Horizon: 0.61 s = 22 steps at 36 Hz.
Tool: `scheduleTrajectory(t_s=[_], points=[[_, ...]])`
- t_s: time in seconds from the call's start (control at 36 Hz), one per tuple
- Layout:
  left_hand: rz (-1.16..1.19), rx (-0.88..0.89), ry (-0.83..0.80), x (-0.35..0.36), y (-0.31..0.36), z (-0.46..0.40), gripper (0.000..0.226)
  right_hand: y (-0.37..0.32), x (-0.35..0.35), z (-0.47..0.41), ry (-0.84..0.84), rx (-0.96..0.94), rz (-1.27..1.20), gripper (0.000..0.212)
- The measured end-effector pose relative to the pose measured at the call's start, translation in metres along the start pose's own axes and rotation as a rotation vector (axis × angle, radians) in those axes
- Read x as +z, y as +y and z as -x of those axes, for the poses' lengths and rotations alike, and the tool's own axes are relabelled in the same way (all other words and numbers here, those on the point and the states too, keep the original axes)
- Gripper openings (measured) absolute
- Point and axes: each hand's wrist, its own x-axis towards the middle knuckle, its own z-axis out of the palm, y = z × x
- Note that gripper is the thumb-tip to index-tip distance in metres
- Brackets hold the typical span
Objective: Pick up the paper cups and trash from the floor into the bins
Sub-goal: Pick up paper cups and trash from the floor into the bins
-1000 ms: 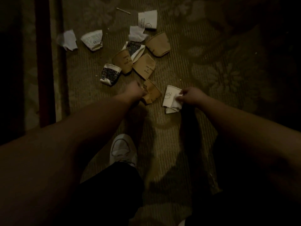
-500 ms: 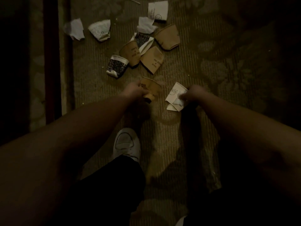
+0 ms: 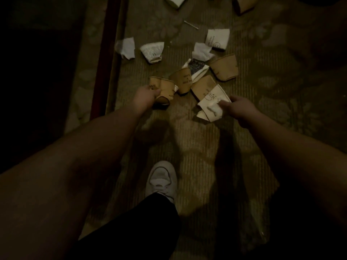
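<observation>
cups [image 3: 223, 69] ahead on carpet [image 3: 206, 166] | shoe [image 3: 161, 177] behind | tissue [image 3: 125, 47] left

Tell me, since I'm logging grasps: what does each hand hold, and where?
Left hand grips brown paper cups by their sides; right hand pinches the white cup with crumpled paper at its edge.

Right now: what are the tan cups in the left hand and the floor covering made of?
Tan cups gripped by the left hand: matte kraft-looking paper, printed lettering, rolled rim; lining can't be told. Floor covering: woven carpet, probably, with ribbed texture and floral pattern.
</observation>
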Motion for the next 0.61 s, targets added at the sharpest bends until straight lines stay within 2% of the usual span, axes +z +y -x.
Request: scheduleTrajectory(t_s=[0.08, 0.17, 0.22, 0.28, 0.42, 0.5, 0.61], points=[[0.08, -0.07, -0.013, -0.001, 0.011, -0.008, 0.03, -0.009, 0.005, -0.007, -0.035, 0.004, 0.012, 0.04], [0.098, -0.132, -0.057, 0.002, 0.017, -0.014, 0.048, -0.018, 0.007, -0.015, -0.04, 0.003, 0.039, 0.042], [0.071, -0.167, -0.072, 0.004, 0.019, -0.018, 0.046, -0.024, 0.008, -0.021, -0.046, 0.024, 0.043, 0.044], [0.029, -0.178, -0.061, 0.004, 0.021, -0.021, 0.032, -0.033, 0.01, -0.027, -0.043, 0.039, 0.053, 0.046], [-0.036, -0.19, -0.118, 0.007, 0.019, -0.035, 0.033, -0.053, 0.019, -0.045, -0.003, 0.009, 0.111, 0.051], [-0.039, -0.189, -0.137, 0.012, 0.021, -0.034, 0.041, -0.058, 0.027, -0.055, 0.014, 0.01, 0.135, 0.055], [0.0, -0.205, -0.091, 0.021, 0.018, -0.036, 0.042, -0.059, 0.038, -0.065, 0.058, -0.02, 0.178, 0.057]])
